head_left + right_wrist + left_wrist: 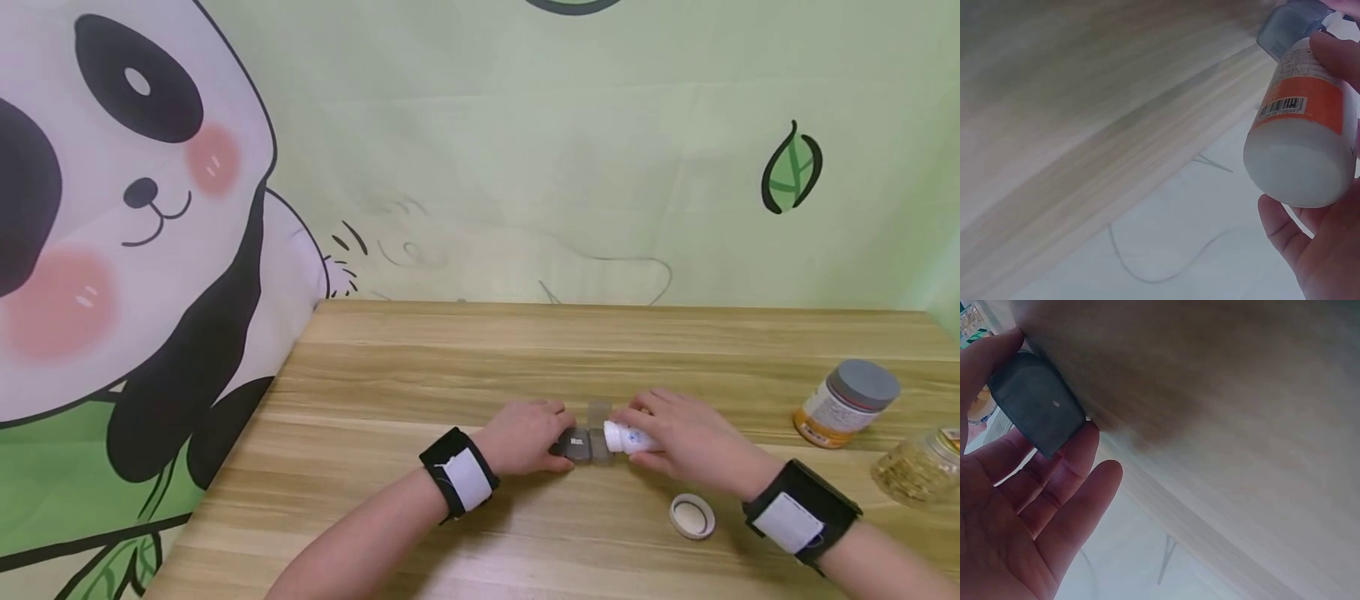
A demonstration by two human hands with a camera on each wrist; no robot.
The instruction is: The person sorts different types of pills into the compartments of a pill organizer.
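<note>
My left hand (525,437) pinches one end of a grey pill organizer (577,446) on the table, thumb on the near side and fingers on the far side. In the left wrist view the grey end of this organizer (1038,403) sits between thumb and fingers. Beside its closed compartment, one lid (599,412) stands open. My right hand (686,437) grips a white pill bottle (630,437), tipped on its side with its mouth at the open compartment. An orange label band and barcode show on the bottle (1300,150) in the right wrist view. The compartment's contents cannot be made out.
A white round cap (692,517) lies on the wooden table (420,358) near my right wrist. Farther right stand an orange-and-white jar with a grey lid (847,402) and a clear jar of small tan pieces (911,471). A panda-printed cloth (480,167) hangs behind the table.
</note>
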